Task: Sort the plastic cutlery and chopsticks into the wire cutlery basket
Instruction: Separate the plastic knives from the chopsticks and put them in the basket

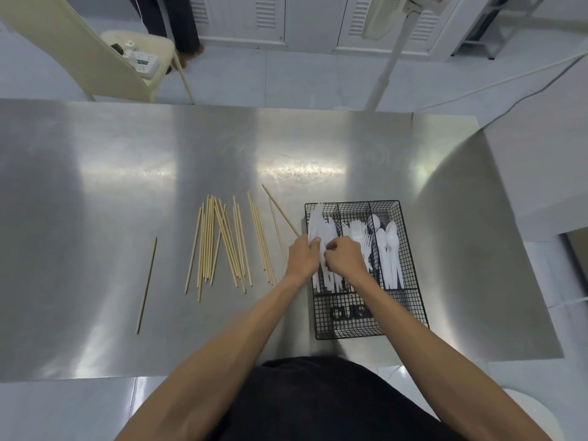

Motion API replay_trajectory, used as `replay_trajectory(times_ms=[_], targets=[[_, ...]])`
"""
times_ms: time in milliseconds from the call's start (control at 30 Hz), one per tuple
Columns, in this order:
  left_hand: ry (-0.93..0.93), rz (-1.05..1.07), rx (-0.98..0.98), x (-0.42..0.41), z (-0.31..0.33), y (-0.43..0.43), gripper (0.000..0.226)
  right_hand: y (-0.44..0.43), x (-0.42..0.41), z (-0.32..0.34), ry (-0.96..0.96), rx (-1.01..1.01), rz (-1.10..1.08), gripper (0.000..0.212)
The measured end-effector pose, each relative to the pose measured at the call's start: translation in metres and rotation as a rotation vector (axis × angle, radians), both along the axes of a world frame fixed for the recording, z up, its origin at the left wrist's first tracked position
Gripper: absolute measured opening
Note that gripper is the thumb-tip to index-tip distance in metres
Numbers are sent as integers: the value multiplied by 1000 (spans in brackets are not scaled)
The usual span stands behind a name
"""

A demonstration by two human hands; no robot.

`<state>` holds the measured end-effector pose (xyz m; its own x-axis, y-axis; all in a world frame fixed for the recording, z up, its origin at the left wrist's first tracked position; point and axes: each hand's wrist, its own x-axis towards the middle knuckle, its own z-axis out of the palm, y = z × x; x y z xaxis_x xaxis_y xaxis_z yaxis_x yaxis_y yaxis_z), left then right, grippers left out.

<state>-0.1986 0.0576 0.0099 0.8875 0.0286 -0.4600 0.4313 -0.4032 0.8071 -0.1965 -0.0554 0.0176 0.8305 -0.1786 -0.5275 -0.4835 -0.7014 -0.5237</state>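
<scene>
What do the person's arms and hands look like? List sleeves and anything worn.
The left forearm and right forearm are bare, with no sleeve in view. The left hand and right hand show no gloves, rings, watch or bands. A black top covers the torso.

Bright, even light from overhead fills the room. The steel table throws back a white glare patch near its middle and paler streaks to the left, with broad soft shadows at both sides. The wide lens bows the table's edges and the far wall. The white knives wash out, and the basket's near end is smeared.
</scene>
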Motion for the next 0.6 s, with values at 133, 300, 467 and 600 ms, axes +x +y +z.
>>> replay_trajectory(times_ms=[133,300,467,600], targets=[[46,23,58,5,7,-19,20,-15,2,-1,15,78,-43,18],[145,-13,167,9,3,-29,15,-30,0,7,-21,183,-191,22],[111,-163,326,8,4,-34,12,-40,-6,14,-34,226,-217,20],[122,-257,376,9,3,-33,10,-42,-7,16,-51,249,-235,18]])
